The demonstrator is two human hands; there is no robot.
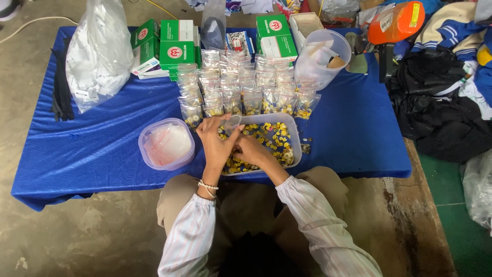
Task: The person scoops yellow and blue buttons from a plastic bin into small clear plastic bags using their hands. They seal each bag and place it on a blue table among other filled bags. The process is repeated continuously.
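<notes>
I see a small clear pouch (233,123), open and upright, over the clear tray (293,134) of yellow and white buttons (271,137) (loosely heaped).

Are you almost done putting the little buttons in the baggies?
Partly. Many filled small bags already stand in rows on the blue cloth. The left hand holds an open bag; the right hand reaches into the tray, where plenty of loose yellow buttons remain.
</notes>
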